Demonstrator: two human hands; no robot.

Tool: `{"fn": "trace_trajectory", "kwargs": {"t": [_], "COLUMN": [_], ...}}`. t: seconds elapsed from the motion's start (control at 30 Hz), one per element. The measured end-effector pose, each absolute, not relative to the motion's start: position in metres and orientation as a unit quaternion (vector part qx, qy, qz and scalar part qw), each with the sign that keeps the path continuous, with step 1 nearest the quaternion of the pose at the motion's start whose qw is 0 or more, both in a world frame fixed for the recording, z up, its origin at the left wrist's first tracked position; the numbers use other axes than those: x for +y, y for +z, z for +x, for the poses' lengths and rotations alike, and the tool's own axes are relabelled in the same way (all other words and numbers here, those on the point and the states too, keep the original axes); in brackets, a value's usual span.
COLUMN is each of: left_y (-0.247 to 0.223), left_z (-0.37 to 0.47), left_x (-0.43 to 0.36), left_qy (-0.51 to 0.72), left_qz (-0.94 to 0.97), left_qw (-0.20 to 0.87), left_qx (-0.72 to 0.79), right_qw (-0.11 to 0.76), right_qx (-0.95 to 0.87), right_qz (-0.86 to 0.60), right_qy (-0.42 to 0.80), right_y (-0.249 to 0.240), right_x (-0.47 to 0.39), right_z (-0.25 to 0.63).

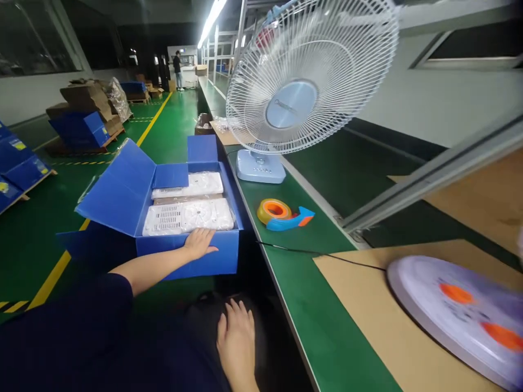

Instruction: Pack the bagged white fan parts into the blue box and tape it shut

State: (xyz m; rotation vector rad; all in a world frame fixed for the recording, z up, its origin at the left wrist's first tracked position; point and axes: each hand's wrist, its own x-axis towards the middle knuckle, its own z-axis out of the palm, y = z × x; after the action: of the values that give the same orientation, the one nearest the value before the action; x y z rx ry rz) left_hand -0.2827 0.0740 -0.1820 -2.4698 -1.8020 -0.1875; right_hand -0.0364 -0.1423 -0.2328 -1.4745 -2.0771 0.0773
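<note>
My left hand (200, 243) rests on the top edge of the near wall of a blue box (223, 258), fingers stretched and thumb out to the side. Inside that box lie two white slotted units, a nearer one (188, 216) and a farther one (196, 184), each in clear plastic wrap, with brown cardboard between them. The lid flap (118, 190) stands folded out to the left. Lower down, my right hand (237, 340) is open over my dark lap, its fingers extended and nothing in it.
On the green bench (281, 261) stand a light-blue fan (292, 103) and a tape dispenser (286, 215). A white round device (457, 310) with orange marks lies on cardboard (347, 283), its black cable crossing the bench. Stacked boxes (81, 128) and a distant person (177, 71) are beyond.
</note>
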Motion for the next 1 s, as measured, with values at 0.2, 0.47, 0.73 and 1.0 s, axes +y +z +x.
{"fn": "trace_trajectory", "kwargs": {"t": [0.2, 0.47, 0.73, 1.0], "left_y": [-0.174, -0.160, -0.133, -0.123], "left_z": [-0.274, -0.249, -0.226, -0.235], "left_x": [0.075, 0.068, 0.059, 0.055], "left_qy": [-0.030, -0.022, 0.002, 0.067], "left_qz": [-0.765, -0.711, -0.654, -0.661], "left_qw": [0.015, 0.043, 0.058, 0.093], "left_qx": [-0.643, -0.701, -0.755, -0.741], "right_qw": [0.072, -0.083, -0.128, -0.044], "right_qx": [-0.817, -0.870, -0.898, -0.760], "right_qz": [-0.537, -0.440, -0.361, -0.544], "right_qy": [0.198, 0.205, 0.218, 0.353], "right_y": [-0.153, -0.090, -0.090, -0.123], "right_x": [-0.179, -0.187, -0.201, -0.202], "right_z": [-0.027, 0.018, 0.002, -0.036]}}
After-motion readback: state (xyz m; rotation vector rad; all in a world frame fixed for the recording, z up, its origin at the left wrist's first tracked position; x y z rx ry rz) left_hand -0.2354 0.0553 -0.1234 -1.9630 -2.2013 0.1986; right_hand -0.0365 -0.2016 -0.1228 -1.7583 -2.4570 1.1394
